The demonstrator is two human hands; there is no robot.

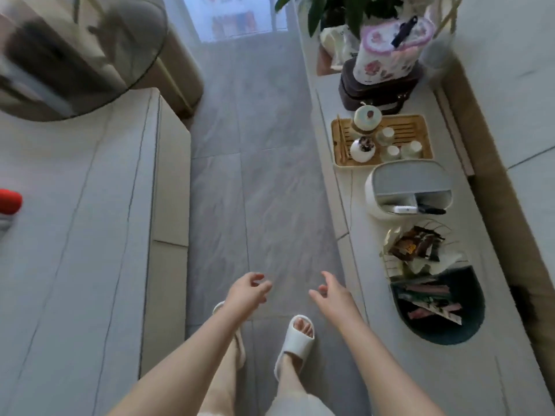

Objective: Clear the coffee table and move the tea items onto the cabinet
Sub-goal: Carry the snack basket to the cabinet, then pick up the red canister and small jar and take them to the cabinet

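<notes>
Both hands are out in front over the floor, not holding anything. The left hand [247,291] has its fingers loosely curled and relaxed, palm turned down-ish, forearm coming up from the bottom edge. The right hand [330,291] is the same deal, fingers loose and a bit spread, reaching slightly toward the right-hand side. They're near each other but not touching, hanging above the grey tile floor [255,175]. Below them you can see the person's feet in white slippers [295,340]; the left one is mostly hidden behind the left forearm.

The coffee table [75,220] runs down the left side, pale with thin dark veins. A red thing [9,201] sits at its far left edge, cut off by the frame, so no idea what it is. A round glass top [90,55] overlaps the table's far end, pretty blurred.

The cabinet [420,370] is on the right. The tea tray [381,139] sits on it, with a teapot [367,117] and small white cups [411,149]. Just beside it toward the camera there's a white organizer box [405,187], then a dish of packets [429,280], contents too jumbled to read. Past the tray there's a floral bag [387,52] on a dark case, and plant leaves [345,10] cut off at the top.
</notes>
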